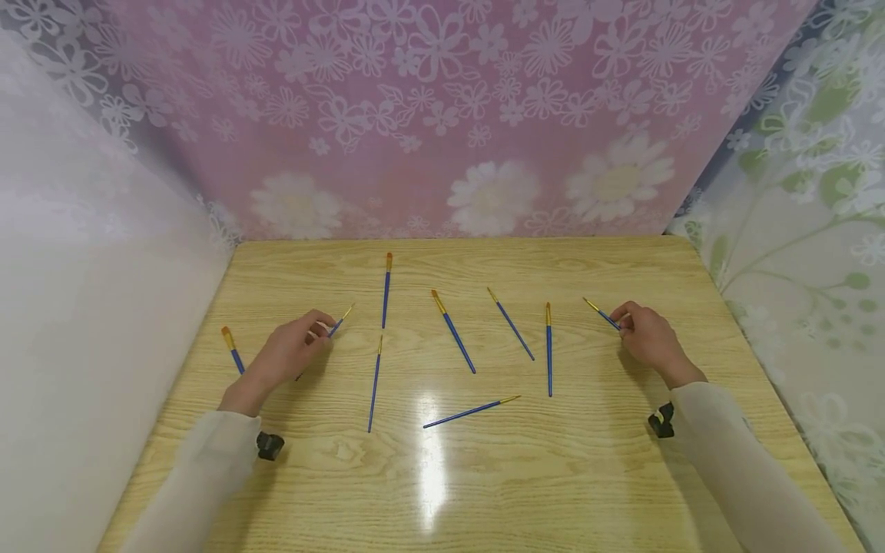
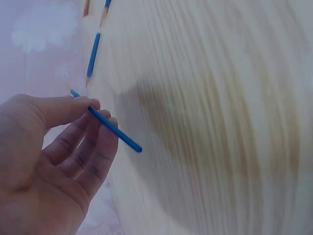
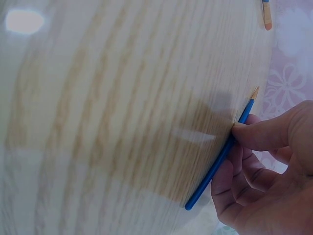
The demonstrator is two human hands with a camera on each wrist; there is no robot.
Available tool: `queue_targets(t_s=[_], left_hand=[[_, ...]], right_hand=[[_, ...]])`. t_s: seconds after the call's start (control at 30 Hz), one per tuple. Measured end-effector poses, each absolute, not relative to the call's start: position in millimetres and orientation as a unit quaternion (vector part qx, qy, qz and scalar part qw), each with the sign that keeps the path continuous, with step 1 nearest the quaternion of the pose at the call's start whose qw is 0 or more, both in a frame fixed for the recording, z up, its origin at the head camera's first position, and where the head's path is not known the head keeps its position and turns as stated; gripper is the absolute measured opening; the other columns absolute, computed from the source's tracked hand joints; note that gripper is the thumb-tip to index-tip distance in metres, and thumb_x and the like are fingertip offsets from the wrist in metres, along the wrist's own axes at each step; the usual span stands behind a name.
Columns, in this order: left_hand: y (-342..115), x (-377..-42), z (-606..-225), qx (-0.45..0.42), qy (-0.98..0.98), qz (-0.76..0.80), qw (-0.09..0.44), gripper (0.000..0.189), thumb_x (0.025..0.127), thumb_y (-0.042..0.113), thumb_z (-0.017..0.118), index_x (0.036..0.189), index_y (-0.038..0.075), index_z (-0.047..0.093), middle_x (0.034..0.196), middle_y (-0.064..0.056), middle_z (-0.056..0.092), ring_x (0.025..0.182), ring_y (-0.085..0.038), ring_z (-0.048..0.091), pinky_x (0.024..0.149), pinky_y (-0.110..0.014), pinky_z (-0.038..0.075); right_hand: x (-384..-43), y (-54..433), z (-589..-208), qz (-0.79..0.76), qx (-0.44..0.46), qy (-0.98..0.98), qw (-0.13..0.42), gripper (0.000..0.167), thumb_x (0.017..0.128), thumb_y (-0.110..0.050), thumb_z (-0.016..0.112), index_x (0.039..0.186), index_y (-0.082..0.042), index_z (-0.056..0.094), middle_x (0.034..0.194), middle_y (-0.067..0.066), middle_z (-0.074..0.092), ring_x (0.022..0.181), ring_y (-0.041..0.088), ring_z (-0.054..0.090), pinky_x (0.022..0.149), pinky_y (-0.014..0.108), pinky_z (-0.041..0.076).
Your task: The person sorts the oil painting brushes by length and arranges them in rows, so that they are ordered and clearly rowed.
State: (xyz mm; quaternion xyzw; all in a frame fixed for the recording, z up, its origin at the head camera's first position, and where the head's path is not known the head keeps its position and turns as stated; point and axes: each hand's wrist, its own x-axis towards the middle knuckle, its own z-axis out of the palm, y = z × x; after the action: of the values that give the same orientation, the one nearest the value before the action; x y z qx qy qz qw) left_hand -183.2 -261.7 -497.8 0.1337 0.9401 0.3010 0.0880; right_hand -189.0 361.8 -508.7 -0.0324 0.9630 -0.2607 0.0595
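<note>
My left hand (image 1: pixel 289 352) pinches a thin blue paintbrush (image 2: pixel 115 129) between thumb and fingers; its gold ferrule and pale tip point up and right in the head view. At the right, my right hand (image 1: pixel 650 336) pinches another blue paintbrush (image 3: pixel 210 172) by its handle, the dark tip pointing to the back left. A flat brush (image 1: pixel 229 342) with orange bristles lies left of the left hand, its lower end hidden behind the forearm. Nearest on the left hand's other side are an upright-lying flat brush (image 1: pixel 386 292) and a thin brush (image 1: pixel 376 392).
Between the hands lie several more blue brushes: an angled one (image 1: pixel 456 336), a thin one (image 1: pixel 513 326), a straight one (image 1: pixel 549 353) and a sideways one (image 1: pixel 466 413). They rest on a wood-grain table (image 1: pixel 539 491). A pink flowered backdrop (image 1: pixel 415 153) stands at the back edge.
</note>
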Motion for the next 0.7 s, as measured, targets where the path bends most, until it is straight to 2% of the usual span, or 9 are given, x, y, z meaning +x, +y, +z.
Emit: queue_targets(t_s=[0.07,0.1,0.3,0.5,0.7], left_hand=[[-256,-182,-499,0.141,0.938,0.306,0.087,0.023,0.111,0.010,0.063,0.134,0.007,0.065,0.125,-0.021,0.074,0.105,-0.036,0.073,0.078,-0.048,0.062],[-254,-182,-500,0.147,0.938,0.304,0.084,0.021,0.111,0.009,0.063,0.132,0.007,0.067,0.124,-0.020,0.075,0.104,-0.035,0.073,0.083,-0.048,0.062],[-240,-179,-504,0.158,0.931,0.319,0.079,0.013,0.108,0.008,0.068,0.119,0.009,0.075,0.118,-0.012,0.077,0.096,-0.027,0.072,0.084,-0.046,0.062],[-229,-173,-504,0.156,0.926,0.331,0.096,0.016,0.108,0.008,0.067,0.122,0.010,0.076,0.117,-0.012,0.077,0.088,-0.019,0.069,0.078,-0.037,0.060],[-217,-169,-504,0.166,0.922,0.336,0.099,0.020,0.109,0.010,0.067,0.127,0.009,0.075,0.119,-0.011,0.076,0.088,-0.017,0.069,0.080,-0.038,0.059]], right_hand=[[-189,362,-509,-0.261,-0.032,0.963,0.059,0.027,0.100,0.006,0.055,0.126,0.010,0.062,0.112,0.033,0.069,0.100,0.049,0.067,0.085,0.064,0.052],[-190,362,-509,-0.261,-0.032,0.963,0.060,0.027,0.100,0.006,0.055,0.126,0.010,0.062,0.112,0.033,0.069,0.100,0.049,0.066,0.085,0.064,0.052],[-191,364,-511,-0.259,-0.035,0.963,0.059,0.027,0.100,0.006,0.056,0.126,0.010,0.062,0.112,0.033,0.069,0.099,0.048,0.067,0.084,0.063,0.052],[-192,365,-512,-0.259,-0.038,0.963,0.059,0.027,0.100,0.006,0.056,0.126,0.010,0.062,0.112,0.033,0.069,0.100,0.049,0.067,0.084,0.064,0.053],[-192,366,-513,-0.259,-0.038,0.963,0.059,0.027,0.100,0.006,0.055,0.126,0.010,0.062,0.112,0.034,0.069,0.102,0.051,0.067,0.085,0.066,0.053]])
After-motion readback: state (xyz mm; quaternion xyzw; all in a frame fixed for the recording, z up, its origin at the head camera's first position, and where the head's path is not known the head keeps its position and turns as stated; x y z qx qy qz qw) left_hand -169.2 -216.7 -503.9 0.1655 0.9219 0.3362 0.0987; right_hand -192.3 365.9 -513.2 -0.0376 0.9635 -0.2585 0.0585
